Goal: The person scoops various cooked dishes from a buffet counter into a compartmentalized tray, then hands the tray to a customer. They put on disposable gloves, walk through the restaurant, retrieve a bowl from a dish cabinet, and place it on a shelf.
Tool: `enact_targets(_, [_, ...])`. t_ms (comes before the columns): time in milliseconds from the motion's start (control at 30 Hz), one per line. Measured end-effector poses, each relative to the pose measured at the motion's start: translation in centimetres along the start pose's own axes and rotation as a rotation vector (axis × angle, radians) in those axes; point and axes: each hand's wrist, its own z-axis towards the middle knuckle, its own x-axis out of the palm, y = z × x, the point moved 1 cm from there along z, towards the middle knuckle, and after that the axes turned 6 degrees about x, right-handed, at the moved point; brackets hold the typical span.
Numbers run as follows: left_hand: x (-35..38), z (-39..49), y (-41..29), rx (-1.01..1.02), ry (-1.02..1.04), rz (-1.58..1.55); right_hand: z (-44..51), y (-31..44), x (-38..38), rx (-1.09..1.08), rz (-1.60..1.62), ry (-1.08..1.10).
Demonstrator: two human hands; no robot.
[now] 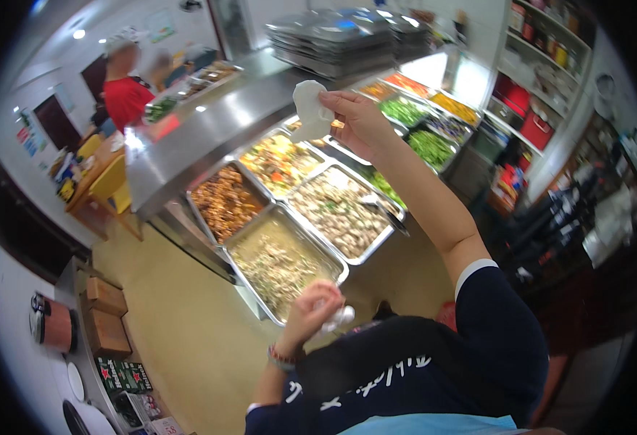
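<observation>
My right hand (353,122) is raised over the food counter and pinches a thin, whitish, limp piece (310,111), whose material is unclear. Low in front of my chest, my left hand (313,312) has curled fingers around a crumpled white thing (340,318), partly hidden. Closest to that hand is a metal tray of pale food in broth (275,266). Beside it are a tray of pale chopped food (340,212) with a dark-handled serving utensil (386,212), a tray of brown stewed food (226,204) and a tray of mixed vegetables (280,163).
Stacked metal trays (329,43) stand on the steel shelf (215,119) above the counter. More vegetable trays (432,147) lie behind my forearm. A person in red (125,98) stands beyond the counter. At left are a yellow chair (113,185) and a side bench holding a cooker (52,323).
</observation>
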Motion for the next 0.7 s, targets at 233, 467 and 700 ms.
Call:
enact_targets(233, [8.6,8.4,-1.6,-0.061,-0.001,-0.822,-18.0,-2.8,-4.2,0.153,0.012,-0.277])
enact_targets(467, [15.0,10.0,0.3,-0.365,-0.019,-0.954,-28.0,-3.8,-11.8,0.026,0.198,-0.515])
enact_targets(700, [21.7,9.1,1.0,-0.251,0.307,-1.151,-35.2,-3.0,-15.3,-0.055,0.328,-0.545])
